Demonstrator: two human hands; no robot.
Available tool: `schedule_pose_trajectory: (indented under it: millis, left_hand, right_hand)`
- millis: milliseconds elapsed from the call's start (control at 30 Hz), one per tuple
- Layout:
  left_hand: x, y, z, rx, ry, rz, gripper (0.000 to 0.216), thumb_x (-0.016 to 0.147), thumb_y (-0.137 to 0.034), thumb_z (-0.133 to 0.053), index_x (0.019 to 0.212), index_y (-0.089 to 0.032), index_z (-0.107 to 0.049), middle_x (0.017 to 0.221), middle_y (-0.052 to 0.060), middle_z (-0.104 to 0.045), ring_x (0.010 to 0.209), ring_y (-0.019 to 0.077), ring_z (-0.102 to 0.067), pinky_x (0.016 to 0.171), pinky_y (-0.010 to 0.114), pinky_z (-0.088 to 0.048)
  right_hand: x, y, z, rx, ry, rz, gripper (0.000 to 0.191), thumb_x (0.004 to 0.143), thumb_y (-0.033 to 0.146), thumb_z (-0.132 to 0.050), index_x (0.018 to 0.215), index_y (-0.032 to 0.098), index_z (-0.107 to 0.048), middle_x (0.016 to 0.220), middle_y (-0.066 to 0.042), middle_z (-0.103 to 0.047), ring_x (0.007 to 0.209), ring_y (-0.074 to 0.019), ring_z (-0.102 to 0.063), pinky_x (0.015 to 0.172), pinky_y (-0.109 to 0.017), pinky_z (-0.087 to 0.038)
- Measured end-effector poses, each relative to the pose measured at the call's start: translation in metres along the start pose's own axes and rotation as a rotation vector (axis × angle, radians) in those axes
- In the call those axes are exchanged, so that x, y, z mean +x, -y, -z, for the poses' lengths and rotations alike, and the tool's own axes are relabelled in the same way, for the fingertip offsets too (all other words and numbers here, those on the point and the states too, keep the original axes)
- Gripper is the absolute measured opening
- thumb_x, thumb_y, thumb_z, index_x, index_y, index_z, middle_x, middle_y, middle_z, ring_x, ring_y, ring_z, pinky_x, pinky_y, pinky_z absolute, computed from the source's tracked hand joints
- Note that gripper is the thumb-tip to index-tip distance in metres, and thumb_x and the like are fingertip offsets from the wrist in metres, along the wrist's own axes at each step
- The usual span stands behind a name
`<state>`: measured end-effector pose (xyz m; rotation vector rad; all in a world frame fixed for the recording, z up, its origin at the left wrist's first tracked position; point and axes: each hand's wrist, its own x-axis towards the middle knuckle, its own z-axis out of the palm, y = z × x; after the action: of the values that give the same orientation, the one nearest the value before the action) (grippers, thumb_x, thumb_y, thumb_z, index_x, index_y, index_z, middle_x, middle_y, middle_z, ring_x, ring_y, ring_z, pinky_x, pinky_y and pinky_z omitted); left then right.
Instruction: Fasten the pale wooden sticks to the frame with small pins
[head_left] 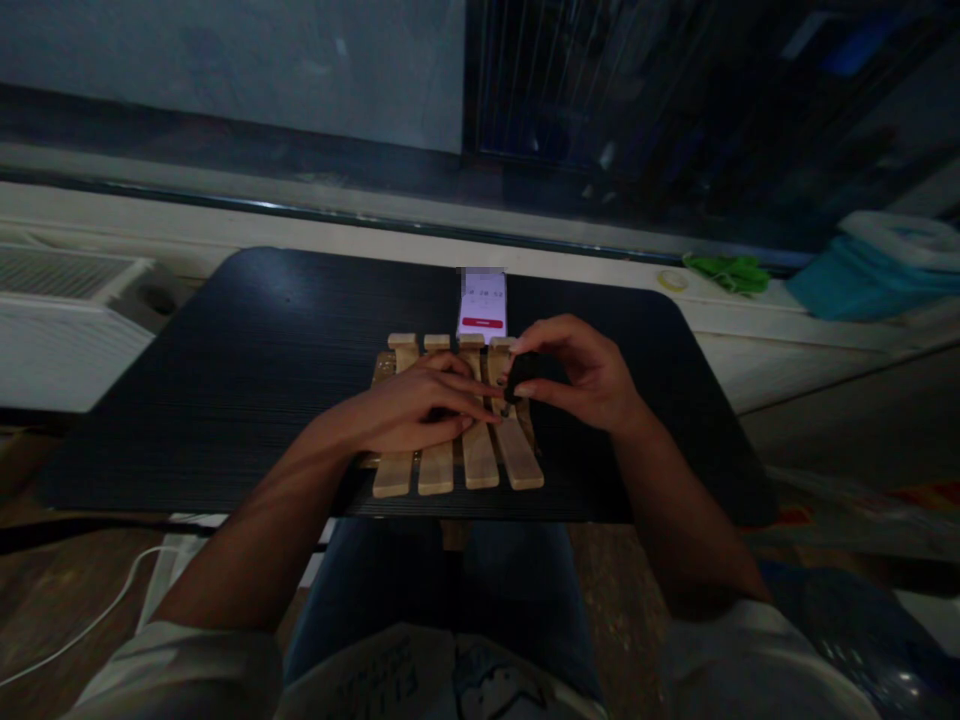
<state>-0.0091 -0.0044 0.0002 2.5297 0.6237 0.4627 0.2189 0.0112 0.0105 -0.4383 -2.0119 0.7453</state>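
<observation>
Several light wooden pieces with flared ends lie side by side on the dark table, their narrow middles over a brown, shiny strip. Across them rests my left hand, palm down with its fingers stretched to the right; two fingertips touch the rightmost piece. My right hand pinches a small black object between thumb and fingers, just above that same piece. The object's kind cannot be made out, and its lower end sits close to my left fingertips.
Behind the wooden pieces a lit phone stands on the dark table. A white radiator is at the left. On the windowsill lie a tape roll, a green cloth-like bundle and a teal container.
</observation>
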Motion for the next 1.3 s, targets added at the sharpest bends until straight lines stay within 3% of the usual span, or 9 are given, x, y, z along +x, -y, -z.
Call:
schedule_pose_trajectory:
  millis: [400,733,1033,1300]
  left_hand:
    - [0.000,0.000,0.000,-0.007,0.011,0.014,0.036,0.085,-0.013,-0.050,0.113,-0.028,-0.069,0.122,-0.001,-0.065,0.104,0.0218,-0.050,0.096,0.038,-0.038]
    - [0.000,0.003,-0.002,-0.006,0.000,-0.042,0.036,0.085,-0.010,-0.052,0.113,-0.027,-0.069,0.123,0.000,-0.064,0.110,0.0222,-0.050,0.099,0.040,-0.036]
    - [0.001,-0.001,0.001,-0.015,-0.010,-0.038,0.036,0.085,-0.010,-0.052,0.112,-0.027,-0.068,0.118,0.000,-0.067,0.106,0.0224,-0.052,0.095,0.039,-0.037]
    - [0.001,0.001,0.000,-0.017,-0.004,-0.034,0.036,0.085,-0.011,-0.052,0.112,-0.027,-0.069,0.122,0.000,-0.065,0.109,0.0224,-0.051,0.097,0.040,-0.036]
  right_hand:
    - [0.006,0.003,0.002,-0.041,0.031,0.099,0.023,0.078,0.026,-0.071,0.100,0.023,-0.064,0.088,0.001,-0.068,0.072,-0.0096,-0.058,0.064,-0.023,-0.047]
    - [-0.001,0.006,0.007,0.125,0.128,-0.033,0.028,0.086,0.022,-0.060,0.114,0.021,-0.061,0.106,-0.005,-0.069,0.091,-0.0147,-0.066,0.081,-0.032,-0.054]
    - [0.000,0.013,0.007,0.197,0.104,-0.132,0.034,0.084,0.019,-0.064,0.117,0.024,-0.062,0.101,-0.002,-0.072,0.089,-0.0123,-0.069,0.081,-0.028,-0.056]
    - [-0.001,0.005,0.008,0.134,0.038,-0.094,0.030,0.075,0.022,-0.074,0.104,0.024,-0.067,0.088,0.001,-0.068,0.078,-0.0111,-0.066,0.073,-0.026,-0.055]
